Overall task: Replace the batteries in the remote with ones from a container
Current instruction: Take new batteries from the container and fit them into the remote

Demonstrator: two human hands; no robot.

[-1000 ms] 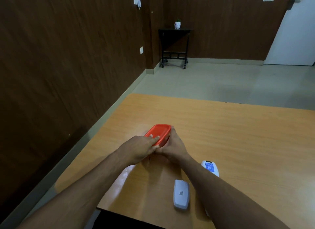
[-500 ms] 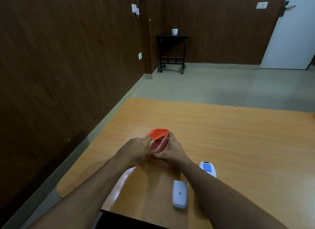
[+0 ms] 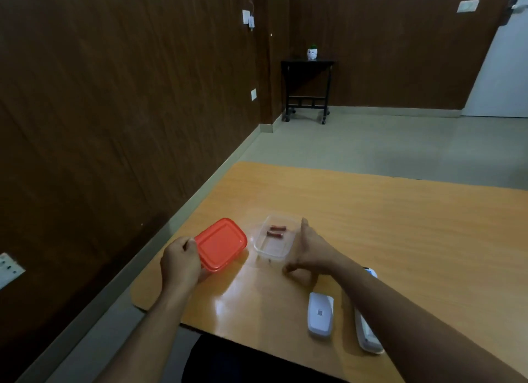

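A clear plastic container [image 3: 264, 248] stands uncovered on the wooden table [image 3: 400, 225], with two reddish batteries [image 3: 276, 231] lying inside. My left hand [image 3: 180, 264] grips the orange lid [image 3: 221, 244] by its near edge, just left of the container and low over the table. My right hand [image 3: 310, 254] hovers beside the container's right side, fingers apart, holding nothing. The white remote [image 3: 367, 330] lies near the front edge, partly hidden under my right forearm. Its detached white back cover [image 3: 320, 314] rests to the left of it.
A dark wood-panelled wall runs along the left, close to the table's left edge. A small black side table [image 3: 307, 88] with a white pot stands far off at the back wall. A white door is at the far right.
The lid has come off the container. My left hand carried it to the left, and my right hand let go of the container and opened. The batteries are now visible.
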